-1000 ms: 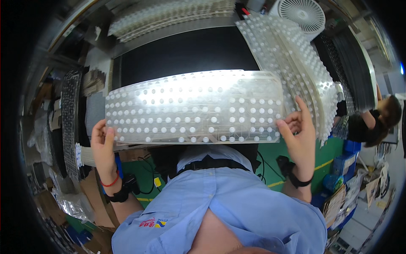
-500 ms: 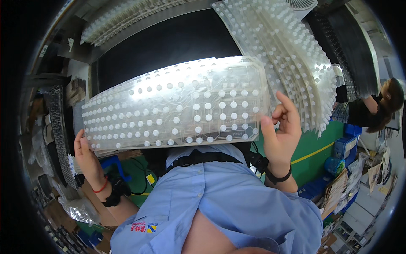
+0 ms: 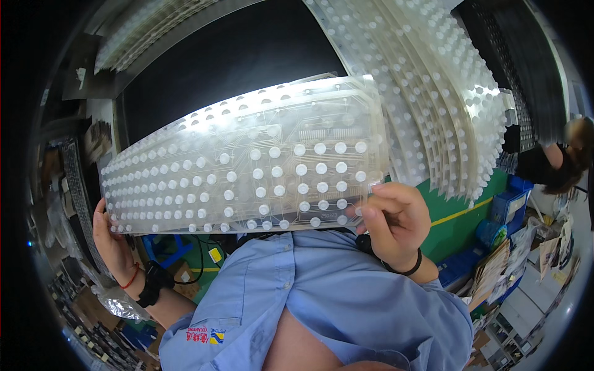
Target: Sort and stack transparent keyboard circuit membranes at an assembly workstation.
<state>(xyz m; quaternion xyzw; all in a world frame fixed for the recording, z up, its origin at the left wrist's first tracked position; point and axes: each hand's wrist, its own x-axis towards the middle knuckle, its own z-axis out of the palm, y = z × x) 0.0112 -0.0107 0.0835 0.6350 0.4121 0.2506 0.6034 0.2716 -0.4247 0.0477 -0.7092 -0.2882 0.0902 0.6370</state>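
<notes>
Held up in front of my body is a long, clear keyboard membrane sheet, with rows of round white domes and fine printed traces. A second edge shows at its top, so there may be more than one layer. My left hand grips its lower left end, the thumb in front and the fingers mostly hidden behind. At the lower right edge my right hand is closed, thumb and fingers pinching the sheet near the corner. Glare whitens the sheet's upper left part.
Stacked dome sheets fan out at the upper right, with more sheets at the upper left. Between them lies a black work surface. Blue bins stand on the green floor at right. Another person is at far right.
The membrane sheet has shifted left and slightly down, nearer my body. My right hand has come down and in, its raised fingers now closed at the sheet's edge. The left hand keeps its hold.
</notes>
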